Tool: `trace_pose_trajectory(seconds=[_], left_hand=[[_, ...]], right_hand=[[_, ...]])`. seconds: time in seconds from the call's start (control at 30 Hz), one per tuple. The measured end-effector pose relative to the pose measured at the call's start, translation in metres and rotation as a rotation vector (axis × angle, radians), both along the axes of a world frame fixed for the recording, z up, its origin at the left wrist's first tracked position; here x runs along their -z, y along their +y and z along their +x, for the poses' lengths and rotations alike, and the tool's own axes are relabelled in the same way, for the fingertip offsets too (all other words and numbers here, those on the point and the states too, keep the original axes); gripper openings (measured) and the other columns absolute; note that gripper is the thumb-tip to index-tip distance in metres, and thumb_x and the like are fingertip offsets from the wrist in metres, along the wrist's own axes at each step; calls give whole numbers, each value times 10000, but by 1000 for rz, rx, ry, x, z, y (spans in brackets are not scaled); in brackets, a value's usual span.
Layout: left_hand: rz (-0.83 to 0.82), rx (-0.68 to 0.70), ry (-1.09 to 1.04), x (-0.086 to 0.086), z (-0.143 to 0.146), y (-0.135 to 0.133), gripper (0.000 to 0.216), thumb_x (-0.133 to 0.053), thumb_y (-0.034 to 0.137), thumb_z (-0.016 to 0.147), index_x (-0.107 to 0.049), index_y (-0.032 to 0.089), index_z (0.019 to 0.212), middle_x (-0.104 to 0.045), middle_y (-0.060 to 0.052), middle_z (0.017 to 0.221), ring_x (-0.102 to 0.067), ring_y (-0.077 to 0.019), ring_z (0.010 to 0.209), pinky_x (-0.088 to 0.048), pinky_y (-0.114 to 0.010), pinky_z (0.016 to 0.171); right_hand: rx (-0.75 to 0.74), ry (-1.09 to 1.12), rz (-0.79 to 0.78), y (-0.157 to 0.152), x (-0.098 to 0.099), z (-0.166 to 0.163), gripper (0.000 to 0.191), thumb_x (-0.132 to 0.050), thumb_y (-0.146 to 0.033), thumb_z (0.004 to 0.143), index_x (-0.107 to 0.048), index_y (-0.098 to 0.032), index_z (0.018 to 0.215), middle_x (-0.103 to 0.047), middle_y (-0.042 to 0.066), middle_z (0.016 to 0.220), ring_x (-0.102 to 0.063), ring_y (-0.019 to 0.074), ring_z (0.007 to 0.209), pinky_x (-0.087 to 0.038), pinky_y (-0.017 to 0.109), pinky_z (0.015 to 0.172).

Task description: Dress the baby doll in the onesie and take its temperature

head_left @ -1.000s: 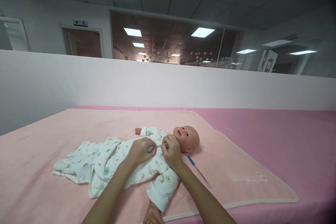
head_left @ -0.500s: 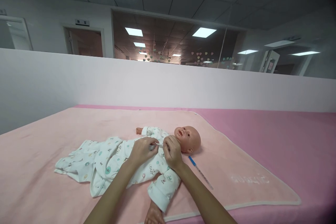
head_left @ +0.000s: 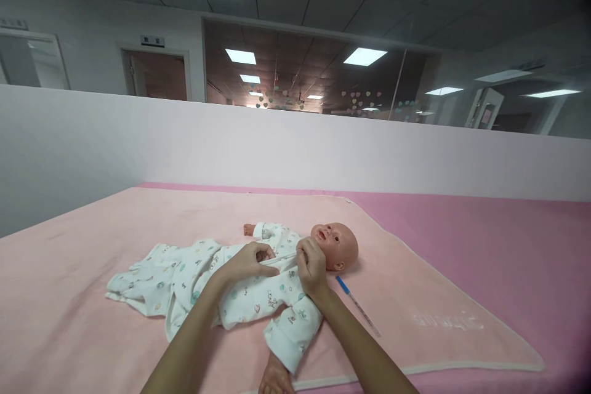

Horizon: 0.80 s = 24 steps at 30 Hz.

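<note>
A baby doll (head_left: 337,245) lies on its back on a pale pink blanket (head_left: 415,295), dressed in a white printed romper (head_left: 249,295). My left hand (head_left: 247,261) is closed, pinching the romper's front edge at the doll's chest. My right hand (head_left: 311,268) is also closed, pinching the fabric just below the doll's chin. The two hands are a few centimetres apart, with the romper edge stretched between them. The doll's near hand (head_left: 274,378) sticks out of the sleeve at the bottom.
A blue-capped thermometer or pen (head_left: 357,306) lies on the blanket right of the doll. The blanket covers a pink table (head_left: 508,240) backed by a low white partition (head_left: 295,141). Loose romper legs (head_left: 138,280) spread to the left.
The view has shifted slightly, so the doll sits a little further right. Both hands stay pinched at the doll's chest, moved slightly apart along the romper edge.
</note>
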<state>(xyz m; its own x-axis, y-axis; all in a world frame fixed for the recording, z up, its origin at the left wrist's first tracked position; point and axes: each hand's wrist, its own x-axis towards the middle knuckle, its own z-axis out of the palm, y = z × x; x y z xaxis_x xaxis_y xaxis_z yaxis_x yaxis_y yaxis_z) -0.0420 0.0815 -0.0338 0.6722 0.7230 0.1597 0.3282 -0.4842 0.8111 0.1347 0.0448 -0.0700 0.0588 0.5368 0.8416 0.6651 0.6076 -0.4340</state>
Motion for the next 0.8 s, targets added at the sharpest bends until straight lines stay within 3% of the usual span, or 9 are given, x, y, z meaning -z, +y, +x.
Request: trace_pose_trajectory(seconds=[0.2,0.43,0.6,0.8], left_hand=[[-208,110,-1,-4,-20,7,284,-697,357,564,-631,129,720,-470,26,608,-389,-88,589,-279,-200,512],[-493,242,-63,-1,-38,15,235,-673,258,619,-674,152,829,-595,-9,737,-493,-100,651,-375,-202,578],[-476,199,-97,5,-38,18,213,-696,213,586,-681,148,788,-607,5,673,-501,-77,602,-374,-178,539],[-350,20,-92,10,-34,19,291,-764,266,480,-669,121,713,-614,-10,599,-529,-101,583,-371,-196,531]], right_hand=[[6,23,-28,1,-1,1,166,-343,-128,783,-362,-184,628,-399,-4,633,-374,125,615,-288,263,570],[21,-6,-26,2,0,0,162,-363,-119,769,-369,-184,621,-406,-6,624,-375,122,607,-284,259,566],[31,-17,-32,2,1,0,157,-366,-117,768,-377,-183,625,-415,-4,629,-384,122,617,-292,260,578],[49,-12,-17,2,1,0,160,-379,-118,762,-382,-182,616,-422,-6,619,-386,121,607,-298,259,575]])
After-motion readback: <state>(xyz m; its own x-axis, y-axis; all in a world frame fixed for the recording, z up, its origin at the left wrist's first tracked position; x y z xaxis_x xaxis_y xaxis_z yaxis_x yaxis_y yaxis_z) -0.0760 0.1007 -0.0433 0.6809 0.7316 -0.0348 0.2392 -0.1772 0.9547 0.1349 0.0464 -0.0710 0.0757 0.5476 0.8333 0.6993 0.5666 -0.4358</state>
